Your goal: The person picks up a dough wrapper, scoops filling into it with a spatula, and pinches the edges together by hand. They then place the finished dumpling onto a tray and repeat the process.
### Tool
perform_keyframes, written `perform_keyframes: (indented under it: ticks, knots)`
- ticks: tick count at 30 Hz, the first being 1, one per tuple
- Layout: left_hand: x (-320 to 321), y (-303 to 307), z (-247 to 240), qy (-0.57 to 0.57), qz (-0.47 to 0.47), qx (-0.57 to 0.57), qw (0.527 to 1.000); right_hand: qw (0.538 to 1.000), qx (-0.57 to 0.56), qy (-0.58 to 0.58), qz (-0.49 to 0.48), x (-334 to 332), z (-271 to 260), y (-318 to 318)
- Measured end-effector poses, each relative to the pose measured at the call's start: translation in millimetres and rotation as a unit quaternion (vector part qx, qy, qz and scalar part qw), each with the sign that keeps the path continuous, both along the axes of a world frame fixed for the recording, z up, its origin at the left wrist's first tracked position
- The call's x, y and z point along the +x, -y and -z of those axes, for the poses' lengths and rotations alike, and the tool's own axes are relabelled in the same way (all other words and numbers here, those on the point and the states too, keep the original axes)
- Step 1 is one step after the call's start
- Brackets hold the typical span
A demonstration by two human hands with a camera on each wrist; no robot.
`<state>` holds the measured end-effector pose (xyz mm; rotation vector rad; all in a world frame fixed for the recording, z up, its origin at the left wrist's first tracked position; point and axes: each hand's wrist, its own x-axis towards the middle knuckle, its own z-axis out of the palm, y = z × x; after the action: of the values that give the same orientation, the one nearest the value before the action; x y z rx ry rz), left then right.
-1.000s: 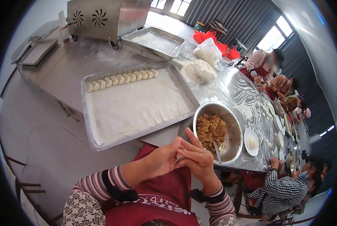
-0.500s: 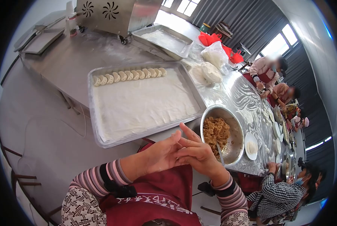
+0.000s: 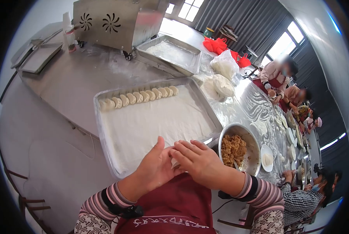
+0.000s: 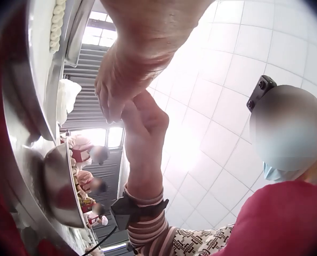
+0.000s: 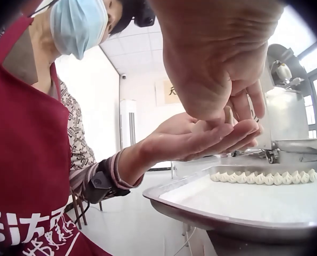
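Over the tray's near edge the two hands meet. My left hand is palm up with its thumb raised and its fingers extended; in the right wrist view the left hand carries a small pale dough piece. From above, my right hand covers most of the dough, its thumb and fingertips pinching it in the palm. In the head view only a sliver of dough shows between the hands. The left wrist view shows the left hand against the right hand, dough hidden.
A lined metal tray holds a row of pleated dumplings along its far side. To its right stand a steel bowl of brown filling and a white plate with wrappers. A floured tray and dough lie beyond; several people work at right.
The right hand has turned over, its back now facing up across the left palm. The left thumb has lifted away from the right fingers. Tray and bowl sit lower and further right in view.
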<state>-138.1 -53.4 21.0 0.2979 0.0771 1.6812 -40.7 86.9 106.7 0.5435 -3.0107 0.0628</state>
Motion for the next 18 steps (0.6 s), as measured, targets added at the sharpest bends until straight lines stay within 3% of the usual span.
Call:
perform_keyframes:
  ticks: [1,2,4,6,7,8,10,12,13,15,16,18]
  knots:
    - [-5.6,3.7,-19.0,-0.015,-0.032,-0.064,0.997,0.996,0.071,-0.047,-0.027,-7.8,-5.2,2.6]
    - [-11.8,5.0,-30.5,-0.029,-0.065,-0.126,0.989,0.996,0.072,-0.051,-0.024,-16.1,-9.8,3.3]
    - [-23.0,4.3,-29.4,-0.019,-0.075,-0.118,0.990,0.999,0.014,0.045,-0.010,-34.5,-16.1,0.3]
    - [-30.9,5.7,-24.1,-0.008,-0.085,-0.109,0.990,0.999,-0.038,0.015,0.002,-57.3,-9.2,-19.4]
    - [-31.6,7.5,-20.2,-0.026,-0.107,-0.165,0.980,0.986,-0.146,0.014,0.078,-69.2,0.7,-35.1]
    - [-31.4,9.5,-13.9,-0.045,-0.131,-0.218,0.966,0.956,-0.251,0.013,0.150,-82.9,11.2,-53.1]
    - [-27.2,16.7,8.6,-0.040,-0.131,-0.213,0.967,0.924,-0.301,-0.088,0.219,-117.8,33.2,-96.0]
    - [-22.2,22.7,14.9,-0.109,-0.170,-0.251,0.947,0.846,-0.395,-0.036,0.356,-152.1,48.8,-137.3]
    - [-21.8,24.4,16.4,-0.115,-0.169,-0.249,0.947,0.845,-0.396,-0.042,0.357,-165.9,60.3,-153.0]
    - [-21.5,26.0,21.7,-0.084,-0.165,-0.287,0.940,0.761,-0.490,-0.040,0.422,-192.9,80.5,-176.6]
    - [-19.8,26.5,31.6,-0.088,-0.166,-0.286,0.940,0.761,-0.492,-0.044,0.421,-204.8,85.8,-183.5]
    - [-19.3,24.3,46.7,-0.013,-0.155,-0.262,0.952,0.806,-0.364,-0.026,0.466,-224.6,95.9,-195.0]
